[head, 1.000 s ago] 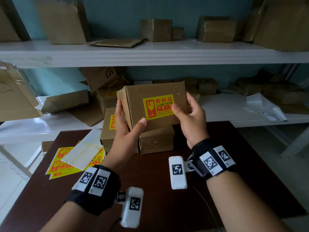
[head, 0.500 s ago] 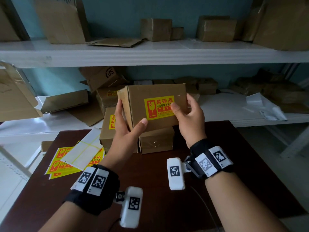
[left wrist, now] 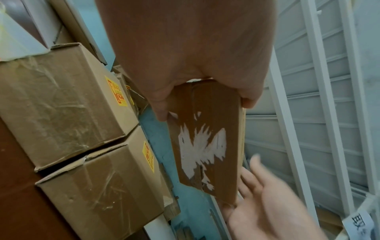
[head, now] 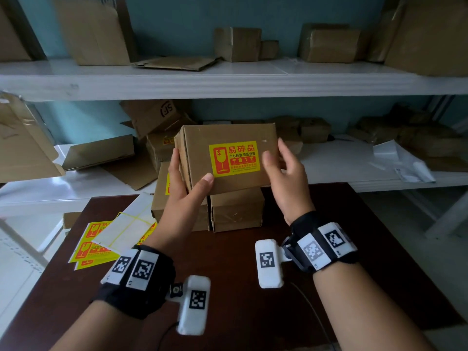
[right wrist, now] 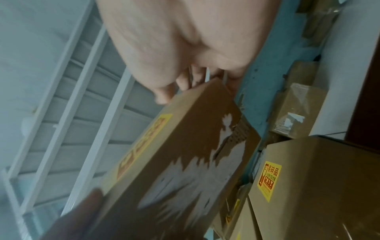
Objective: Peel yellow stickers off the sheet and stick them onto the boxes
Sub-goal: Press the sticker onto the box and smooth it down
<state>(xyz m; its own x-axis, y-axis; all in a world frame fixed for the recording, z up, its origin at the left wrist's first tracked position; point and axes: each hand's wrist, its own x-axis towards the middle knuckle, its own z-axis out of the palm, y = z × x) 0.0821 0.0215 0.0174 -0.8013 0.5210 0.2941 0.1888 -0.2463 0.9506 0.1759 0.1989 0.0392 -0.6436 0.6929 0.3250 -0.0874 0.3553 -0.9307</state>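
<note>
I hold a brown cardboard box [head: 228, 134] up above the table with a yellow fragile sticker [head: 234, 158] flat on its front face. My left hand [head: 188, 177] grips the box's left end, thumb on the lower front edge and fingers behind. My right hand [head: 277, 158] hovers at the right end with relaxed, parted fingers, thumb just right of the sticker. In the left wrist view the box's underside [left wrist: 207, 129] shows a torn white patch, with the right hand [left wrist: 267, 203] spread beside it. The yellow sticker sheets [head: 93, 239] lie at the table's left.
Two boxes stand on the dark table [head: 228, 274] under the held one: a left box [head: 162, 196] bearing a sticker and a right box [head: 235, 211]. A peeled white backing sheet [head: 124, 229] lies over the stickers. White shelves [head: 228, 82] with more cartons run behind.
My right thumb has come off the sticker's right edge and the right hand has loosened from the box. The left hand keeps its grip; the box sits a little higher.
</note>
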